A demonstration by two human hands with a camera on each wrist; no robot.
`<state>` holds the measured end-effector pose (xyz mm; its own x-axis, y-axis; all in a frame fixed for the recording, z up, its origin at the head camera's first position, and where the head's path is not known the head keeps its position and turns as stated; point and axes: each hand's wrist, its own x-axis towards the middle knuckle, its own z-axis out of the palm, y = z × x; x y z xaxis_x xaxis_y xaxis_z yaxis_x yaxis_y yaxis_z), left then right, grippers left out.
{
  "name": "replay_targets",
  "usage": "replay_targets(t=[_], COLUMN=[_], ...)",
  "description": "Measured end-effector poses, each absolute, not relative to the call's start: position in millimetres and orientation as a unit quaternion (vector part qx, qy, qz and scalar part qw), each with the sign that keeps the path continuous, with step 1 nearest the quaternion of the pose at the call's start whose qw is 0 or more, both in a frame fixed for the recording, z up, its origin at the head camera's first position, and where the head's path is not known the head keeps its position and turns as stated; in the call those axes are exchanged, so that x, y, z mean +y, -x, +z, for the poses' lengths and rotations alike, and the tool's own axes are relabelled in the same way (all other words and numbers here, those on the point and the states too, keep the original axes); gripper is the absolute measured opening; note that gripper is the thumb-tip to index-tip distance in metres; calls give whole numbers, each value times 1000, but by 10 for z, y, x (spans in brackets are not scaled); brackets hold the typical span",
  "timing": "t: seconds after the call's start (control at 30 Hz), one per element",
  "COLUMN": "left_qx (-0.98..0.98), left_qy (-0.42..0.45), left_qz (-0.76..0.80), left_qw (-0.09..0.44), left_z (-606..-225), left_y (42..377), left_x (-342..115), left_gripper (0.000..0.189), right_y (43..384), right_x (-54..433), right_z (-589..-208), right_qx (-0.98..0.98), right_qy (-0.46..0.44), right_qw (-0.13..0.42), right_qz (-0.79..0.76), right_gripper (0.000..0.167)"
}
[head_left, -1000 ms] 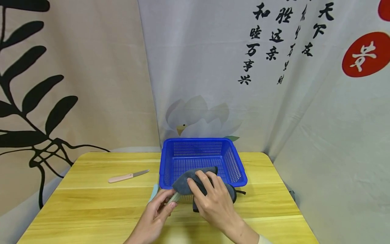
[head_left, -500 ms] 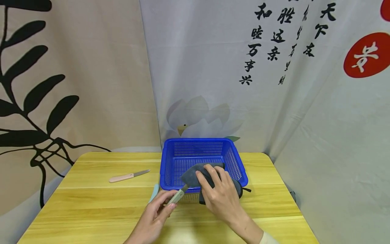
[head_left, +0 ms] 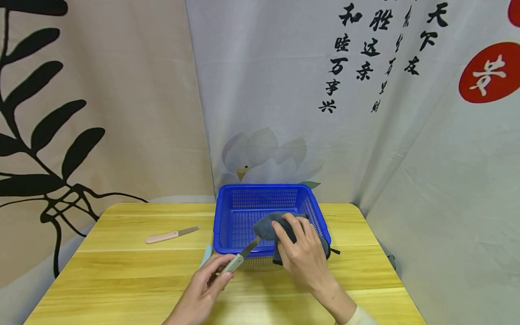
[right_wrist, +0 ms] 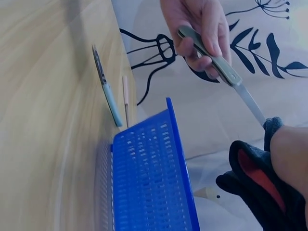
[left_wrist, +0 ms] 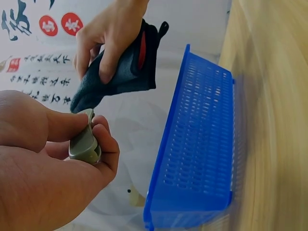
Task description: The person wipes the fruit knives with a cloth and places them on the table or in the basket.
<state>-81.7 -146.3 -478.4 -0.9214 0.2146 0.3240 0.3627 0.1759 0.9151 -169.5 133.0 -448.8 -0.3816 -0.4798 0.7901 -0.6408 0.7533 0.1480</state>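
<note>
A knife with a green handle (head_left: 233, 263) is gripped by my left hand (head_left: 203, 284), its blade (right_wrist: 250, 103) slanting up and to the right. My right hand (head_left: 302, 250) holds a folded dark grey-blue cloth (head_left: 268, 225) over the front part of the blue basket. The cloth's pointed end covers the blade's tip, while the rest of the blade is bare. In the left wrist view, my thumb presses the green handle (left_wrist: 84, 144) against curled fingers. Red lining (right_wrist: 262, 178) shows inside the cloth's fold in the right wrist view.
A blue plastic basket (head_left: 216, 221) stands at the back middle of the wooden table (head_left: 122, 271). Left of it lies a knife with a pink handle (head_left: 162, 237). Another knife, light blue (right_wrist: 111, 103), lies near the basket's left front corner. Printed curtains hang behind.
My right hand has moved the cloth up and to the right along the blade toward its tip, baring most of the blade. The left hand has stayed nearly in place.
</note>
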Motion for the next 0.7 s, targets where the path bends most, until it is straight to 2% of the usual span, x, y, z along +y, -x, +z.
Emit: replay_targets(t=[0.27,0.37,0.5,0.7], left_qx=[-748,-742,-736,-742], left_qy=[180,174,184,148], left_qz=[-636,-645,-647,-653], left_qw=[61,66,77,38], left_z=[-4817,-4830,-4845,-4796], left_y=[823,831,844,844], left_x=[-1473,-1468,-1454,-1429], left_gripper=[33,34,35,37], right_y=[1700,1651,1535,1368], right_x=[1433,1373,1250,1096], right_z=[-4450,-4438,-4437,-4482], right_qx=[-820,-800,-789,-789], right_qy=[-316,-331,-359,-395], right_qw=[459,478,478,455], right_qz=[134,150,145,119], right_gripper=[34,36,36,38])
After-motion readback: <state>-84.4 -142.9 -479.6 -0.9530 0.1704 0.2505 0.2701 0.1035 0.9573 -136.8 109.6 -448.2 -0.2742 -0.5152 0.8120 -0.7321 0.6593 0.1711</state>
